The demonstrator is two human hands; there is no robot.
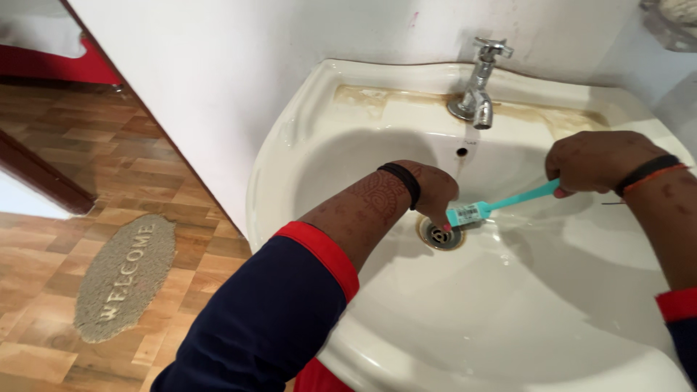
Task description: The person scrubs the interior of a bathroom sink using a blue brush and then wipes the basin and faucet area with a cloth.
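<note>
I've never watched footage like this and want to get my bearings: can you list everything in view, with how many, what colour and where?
sink: one, white with brown stains on the back ledge, against the wall
tap: one, silver metal, on the sink's back ledge
drain: one, metal, at the bottom of the basin
toothbrush: one, turquoise, head just above the drain
doormat: one, oval, grey-beige, on the floor to the left
floor: wood-look brown planks, left of the sink
wall: white, behind the sink
left hand: one, black wristband, fingers at the drain beside the brush head
right hand: one, black wristband, holding the toothbrush handle
</note>
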